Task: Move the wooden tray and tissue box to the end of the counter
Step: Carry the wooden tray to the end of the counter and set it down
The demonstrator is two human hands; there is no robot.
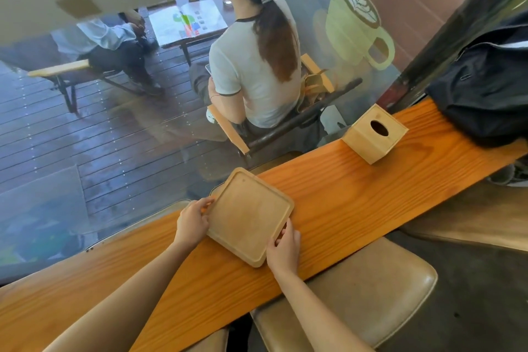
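A square light wooden tray point(248, 216) with a raised rim lies flat on the narrow orange wooden counter point(337, 194) that runs along a window. My left hand point(192, 221) grips the tray's left edge. My right hand point(284, 247) grips its near right edge. A cube-shaped wooden tissue box point(374, 134) with an oval hole on top stands further right along the counter, apart from the tray. No tissue shows in the hole.
A black bag point(485, 88) lies on the counter's right end, just beyond the tissue box. A tan padded stool point(357, 294) stands below the counter's near edge. Behind the window glass point(114, 137), people sit on chairs on a deck.
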